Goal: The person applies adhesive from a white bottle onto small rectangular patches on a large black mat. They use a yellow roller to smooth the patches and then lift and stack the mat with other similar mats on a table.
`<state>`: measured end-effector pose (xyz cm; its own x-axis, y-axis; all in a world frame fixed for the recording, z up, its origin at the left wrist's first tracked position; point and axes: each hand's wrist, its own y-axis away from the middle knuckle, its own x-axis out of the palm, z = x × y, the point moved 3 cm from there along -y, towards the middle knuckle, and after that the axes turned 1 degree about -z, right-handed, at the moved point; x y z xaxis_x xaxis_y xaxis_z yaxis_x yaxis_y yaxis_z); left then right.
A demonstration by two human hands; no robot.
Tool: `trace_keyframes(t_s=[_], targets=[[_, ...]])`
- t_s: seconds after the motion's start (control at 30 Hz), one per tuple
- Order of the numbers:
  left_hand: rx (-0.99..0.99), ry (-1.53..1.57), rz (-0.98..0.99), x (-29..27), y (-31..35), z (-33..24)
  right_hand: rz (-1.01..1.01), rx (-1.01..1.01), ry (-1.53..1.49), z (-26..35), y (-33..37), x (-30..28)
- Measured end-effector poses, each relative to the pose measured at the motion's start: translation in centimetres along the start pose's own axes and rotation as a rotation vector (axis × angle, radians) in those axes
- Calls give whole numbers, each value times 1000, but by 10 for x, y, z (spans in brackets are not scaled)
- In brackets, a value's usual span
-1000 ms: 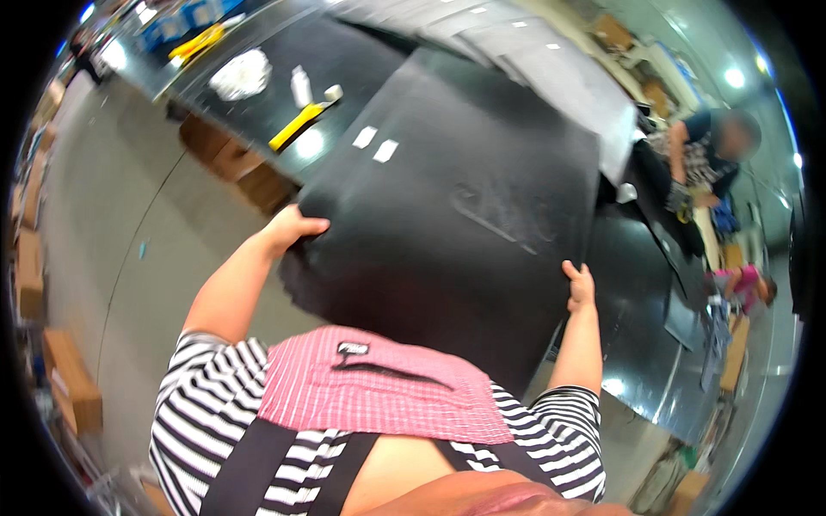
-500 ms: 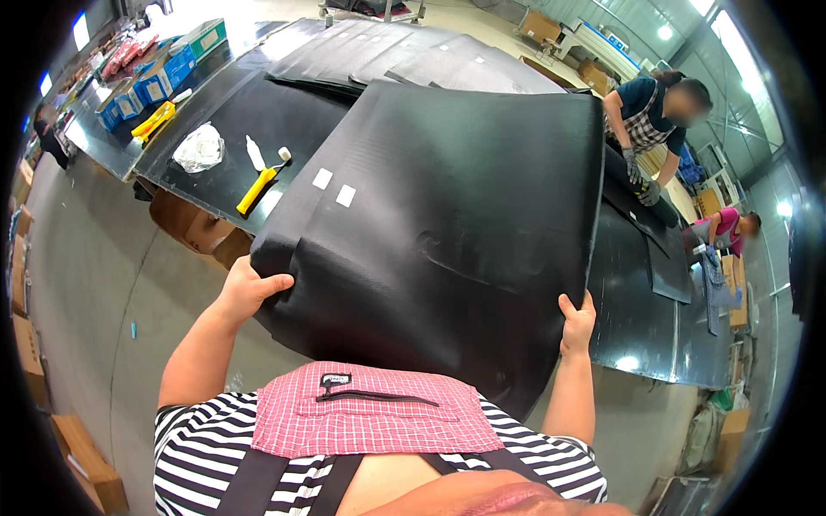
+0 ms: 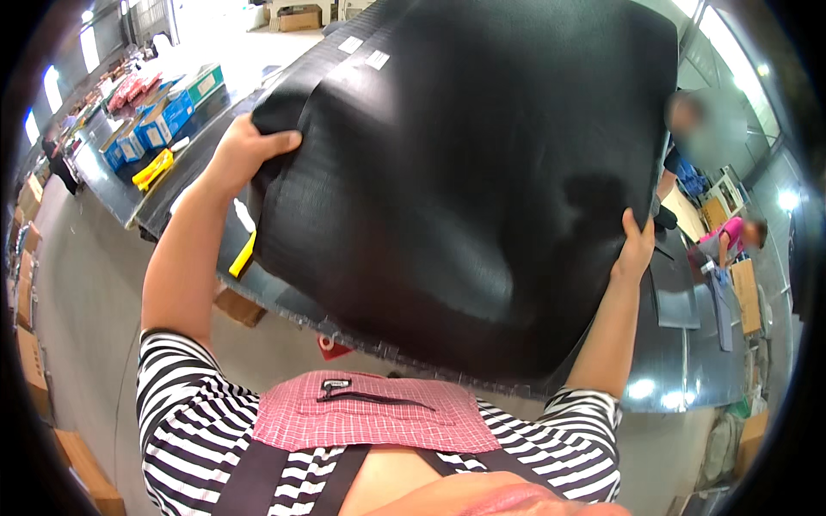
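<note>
Sheet (image 3: 465,198), large and black, raised in front of the torso between both hands, over the near side of a dark table (image 3: 701,378). Tilted, with upper part running to the top of the view and lower edge sagging in a curve close to the table's front edge. Contact between sheet and table: cannot tell. Surface bent, with a fold along the left side; two white labels (image 3: 377,60) stuck on near the upper left.

At left hand (image 3: 245,153): left edge pinched, thumb laid across the near face, other fingers curled behind and mostly out of sight; spread or pressed together, cannot tell. At right hand (image 3: 635,248): right edge pinched, lower than on the left, thumb pointing up, one finger just apart from it; spread of the hidden fingers, cannot tell.

To the left, just beside the sheet: white bottle (image 3: 243,215) and yellow handle (image 3: 244,255), both only partly visible. Farther left: yellow tool (image 3: 153,169), with blue boxes (image 3: 163,125) beyond. Below table level: cardboard box (image 3: 239,307) and small red object (image 3: 331,347), kind unclear. To the right: co-worker (image 3: 668,176) partly hidden by the sheet; farther off, person in pink (image 3: 731,236).
</note>
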<state>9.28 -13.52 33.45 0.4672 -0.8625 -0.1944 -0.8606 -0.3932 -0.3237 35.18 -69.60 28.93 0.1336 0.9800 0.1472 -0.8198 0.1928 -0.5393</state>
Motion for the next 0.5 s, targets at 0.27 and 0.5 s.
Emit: trace_keyframes(t_s=[0.27,0.5], targets=[[-87,-188,-36,51,-299,78,136,162,-123,-160,-296,95],[-177,-988,-281,163,-399,273,580,-239,1156,-329,-230,194]])
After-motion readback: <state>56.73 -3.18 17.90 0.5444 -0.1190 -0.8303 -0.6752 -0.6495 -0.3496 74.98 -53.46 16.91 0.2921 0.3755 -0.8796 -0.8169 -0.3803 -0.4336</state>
